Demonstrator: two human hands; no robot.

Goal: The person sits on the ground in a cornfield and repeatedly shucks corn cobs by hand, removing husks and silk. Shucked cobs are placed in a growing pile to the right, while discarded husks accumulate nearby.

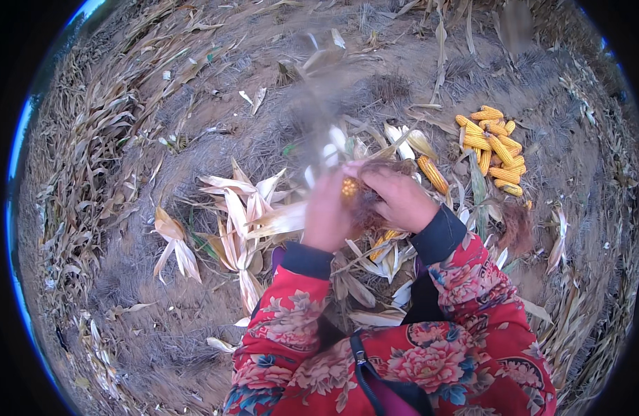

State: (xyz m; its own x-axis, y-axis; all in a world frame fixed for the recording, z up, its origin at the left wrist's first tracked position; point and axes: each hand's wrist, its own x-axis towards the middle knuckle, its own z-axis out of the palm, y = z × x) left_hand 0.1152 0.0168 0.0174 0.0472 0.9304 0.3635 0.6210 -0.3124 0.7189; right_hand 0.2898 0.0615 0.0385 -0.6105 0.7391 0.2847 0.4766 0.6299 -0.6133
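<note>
Between my hands is an ear of corn, its yellow kernels showing at one end. My left hand, blurred by motion, is closed around it, with pale husk sticking out to the left. Brown corn silk hangs by my right hand, whose fingers are bent at the ear's top and closed on the silk and husk. A bare yellow cob lies just beyond my right hand. Below the hands, another partly husked ear rests among husk leaves.
A pile of husked yellow cobs lies at the right. Peeled husks are heaped left of my hands, and a single husk lies farther left. Reddish silk is on the ground at right. Dry stalks cover the far left.
</note>
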